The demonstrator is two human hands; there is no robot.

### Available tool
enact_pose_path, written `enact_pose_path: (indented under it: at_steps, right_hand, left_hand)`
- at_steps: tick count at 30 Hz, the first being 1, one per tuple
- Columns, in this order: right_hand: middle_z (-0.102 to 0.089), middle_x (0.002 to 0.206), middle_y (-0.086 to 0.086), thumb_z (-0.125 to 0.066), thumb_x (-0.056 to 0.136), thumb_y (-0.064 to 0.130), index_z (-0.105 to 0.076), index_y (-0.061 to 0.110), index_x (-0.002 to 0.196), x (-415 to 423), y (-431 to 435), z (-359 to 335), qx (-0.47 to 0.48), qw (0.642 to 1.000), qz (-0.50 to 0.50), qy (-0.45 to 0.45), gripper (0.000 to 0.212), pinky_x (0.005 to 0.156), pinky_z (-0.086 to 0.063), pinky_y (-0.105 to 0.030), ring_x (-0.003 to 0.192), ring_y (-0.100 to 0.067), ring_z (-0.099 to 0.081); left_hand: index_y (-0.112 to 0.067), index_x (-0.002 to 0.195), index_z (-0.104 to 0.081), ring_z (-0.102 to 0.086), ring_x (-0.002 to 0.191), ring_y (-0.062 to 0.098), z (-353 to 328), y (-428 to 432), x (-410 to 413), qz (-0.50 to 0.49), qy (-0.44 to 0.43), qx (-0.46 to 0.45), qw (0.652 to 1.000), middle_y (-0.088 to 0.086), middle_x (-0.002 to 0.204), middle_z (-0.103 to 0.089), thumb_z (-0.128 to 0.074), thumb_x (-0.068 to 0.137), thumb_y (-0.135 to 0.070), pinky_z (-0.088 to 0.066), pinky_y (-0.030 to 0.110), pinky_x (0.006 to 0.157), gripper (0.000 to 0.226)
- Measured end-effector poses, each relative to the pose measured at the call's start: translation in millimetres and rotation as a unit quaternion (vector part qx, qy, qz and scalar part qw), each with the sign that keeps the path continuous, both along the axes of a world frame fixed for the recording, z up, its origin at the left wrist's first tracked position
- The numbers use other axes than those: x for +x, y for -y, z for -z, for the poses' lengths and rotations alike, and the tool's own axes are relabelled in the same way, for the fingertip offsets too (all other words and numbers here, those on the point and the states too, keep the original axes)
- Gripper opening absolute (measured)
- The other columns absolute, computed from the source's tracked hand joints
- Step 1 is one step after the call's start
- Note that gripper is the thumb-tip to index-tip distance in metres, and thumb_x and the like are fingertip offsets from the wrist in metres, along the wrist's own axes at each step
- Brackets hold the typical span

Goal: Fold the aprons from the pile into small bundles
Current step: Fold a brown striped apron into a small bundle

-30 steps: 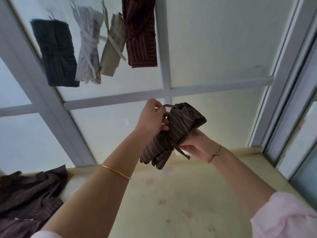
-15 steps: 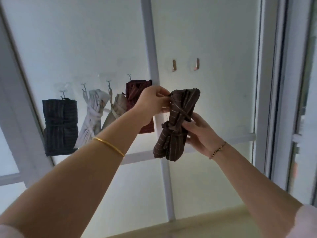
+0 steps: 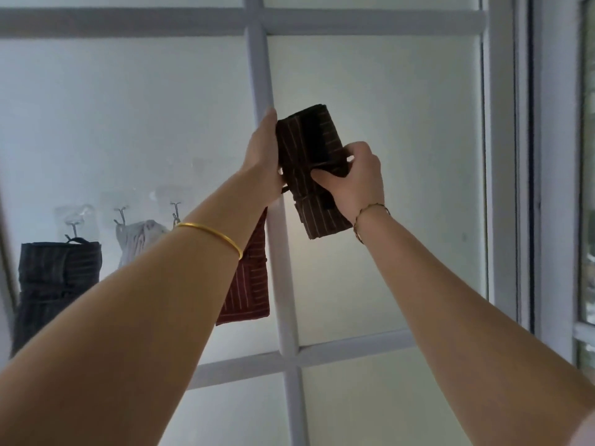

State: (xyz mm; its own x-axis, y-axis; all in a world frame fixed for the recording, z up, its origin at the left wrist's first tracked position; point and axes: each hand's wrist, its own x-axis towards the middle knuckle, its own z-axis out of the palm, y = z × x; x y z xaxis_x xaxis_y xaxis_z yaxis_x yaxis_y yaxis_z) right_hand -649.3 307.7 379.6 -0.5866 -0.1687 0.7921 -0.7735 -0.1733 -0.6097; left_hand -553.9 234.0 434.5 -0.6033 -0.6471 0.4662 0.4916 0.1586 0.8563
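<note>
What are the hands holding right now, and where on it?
Both hold the brown pinstriped folded apron bundle: left hand clasps its left edge, right hand pinches its middle.

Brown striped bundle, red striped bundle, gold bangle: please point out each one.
brown striped bundle (image 3: 318,220), head view, its lower striped end
red striped bundle (image 3: 249,291), head view, its lower half
gold bangle (image 3: 209,230), head view, middle of the band

A frosted glass panel (image 3: 370,91) with white bars (image 3: 257,59) is carrying the bundles. At the lower left, small hooks (image 3: 121,214) are sticking on it, and a dark striped bundle (image 3: 58,284), a pale grey bundle (image 3: 138,236) and a red striped bundle (image 3: 249,284) are hanging against it.
</note>
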Motion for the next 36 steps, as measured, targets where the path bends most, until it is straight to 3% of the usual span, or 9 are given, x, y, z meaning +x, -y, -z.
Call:
enact_pose_path:
  at_steps: [4, 7, 11, 16, 20, 24, 28, 33, 36]
  right_hand:
    - [-0.049, 0.117, -0.008, -0.072, 0.076, 0.039, -0.045, 0.017, 0.106, -4.3, 10.7, 1.1, 0.062, 0.998, 0.017, 0.027, 0.046, 0.075, -0.055, -0.043, 0.087, -0.023, -0.060]
    - [-0.044, 0.132, -0.010, -0.072, 0.076, 0.041, -0.047, 0.015, 0.107, -3.5, 10.9, 18.0, 0.082, 0.996, 0.033, 0.012, 0.047, 0.076, -0.055, -0.041, 0.096, -0.022, -0.060]
    - [-0.056, 0.107, -0.007, -0.072, 0.075, 0.042, -0.045, 0.017, 0.107, -2.4, 9.2, 44.1, 0.098, 0.994, 0.012, 0.038, 0.049, 0.073, -0.057, -0.040, 0.082, -0.021, -0.061]
    - [-0.054, 0.110, -0.007, -0.072, 0.078, 0.039, -0.043, 0.017, 0.111, -2.6, 9.9, 65.4, 0.102, 0.993, 0.005, 0.061, 0.049, 0.066, -0.049, -0.026, 0.085, -0.020, -0.059]
    - [-0.055, 0.113, -0.008, -0.072, 0.080, 0.035, -0.044, 0.015, 0.116, -5.1, 9.8, 67.0, 0.106, 0.992, 0.005, 0.063, 0.050, 0.062, -0.046, -0.020, 0.086, -0.020, -0.059]
    - [-0.048, 0.122, -0.008, -0.070, 0.082, 0.030, -0.041, 0.013, 0.127, 4.5, 0.7, 74.0, 0.107, 0.991, 0.037, 0.069, 0.056, 0.076, -0.048, -0.028, 0.096, -0.019, -0.053]
    - [-0.050, 0.118, -0.010, -0.067, 0.083, 0.017, -0.047, 0.011, 0.122, 34.5, -13.9, 103.1, 0.035, 0.988, 0.149, 0.002, 0.044, 0.073, -0.050, -0.031, 0.099, -0.023, -0.054]
    - [-0.056, 0.107, -0.003, -0.063, 0.086, 0.011, -0.053, 0.011, 0.113, 92.4, -1.7, 170.0, 0.085, 0.994, 0.075, -0.013, 0.029, 0.061, -0.047, -0.025, 0.082, -0.015, -0.056]
    - [-0.059, 0.099, 0.004, -0.056, 0.089, 0.013, -0.054, 0.016, 0.108, 134.8, 17.5, 232.5, 0.192, 0.980, -0.020, 0.041, 0.019, 0.067, -0.051, -0.031, 0.082, -0.015, -0.059]
  left_hand:
    - [-0.019, 0.121, -0.051, -0.059, 0.106, 0.026, 13.1, 9.7, -8.7, -0.090, 0.033, -0.054, 0.994, 0.007, 0.108, -0.059, -0.032, 0.097, -0.046, -0.050, 0.045, 0.091, 0.041]
    - [-0.020, 0.110, -0.052, -0.058, 0.101, 0.025, 28.1, 11.9, -8.4, -0.114, 0.049, -0.075, 0.989, 0.009, 0.104, -0.057, -0.030, 0.099, -0.037, -0.049, 0.046, 0.093, 0.030]
    - [-0.012, 0.118, -0.053, -0.060, 0.100, 0.028, 42.6, 12.3, -3.8, -0.136, 0.095, -0.090, 0.982, 0.011, 0.101, -0.058, -0.031, 0.096, -0.027, -0.051, 0.049, 0.091, 0.035]
    - [-0.008, 0.103, -0.054, -0.056, 0.086, 0.027, 56.6, 10.2, 1.6, -0.124, 0.128, -0.108, 0.978, 0.013, 0.093, -0.053, -0.032, 0.095, -0.024, -0.053, 0.047, 0.088, 0.028]
    - [-0.011, 0.096, -0.056, -0.064, 0.095, 0.038, 64.3, 13.5, 2.5, -0.136, 0.132, -0.140, 0.972, 0.024, 0.103, -0.063, -0.032, 0.095, -0.024, -0.053, 0.049, 0.089, 0.028]
    - [-0.017, 0.134, -0.044, -0.065, 0.083, 0.021, 75.4, 8.4, 12.7, -0.180, 0.137, -0.191, 0.955, 0.008, 0.099, -0.065, -0.033, 0.095, -0.028, -0.057, 0.038, 0.079, 0.042]
    - [-0.018, 0.145, -0.028, -0.051, 0.060, 0.002, 113.5, -9.7, 36.8, -0.228, 0.138, -0.251, 0.931, 0.007, 0.094, -0.062, -0.037, 0.100, -0.024, -0.042, 0.013, 0.044, 0.046]
    - [-0.015, 0.135, -0.037, -0.063, 0.081, 0.018, 191.2, -21.5, 75.6, -0.200, 0.145, -0.147, 0.958, 0.000, 0.091, -0.057, -0.039, 0.097, -0.014, -0.056, 0.035, 0.074, 0.038]
    - [-0.016, 0.126, -0.041, -0.065, 0.074, 0.020, 256.7, -10.7, 123.8, -0.188, 0.199, -0.041, 0.961, 0.008, 0.099, -0.059, -0.037, 0.099, -0.014, -0.056, 0.031, 0.063, 0.027]
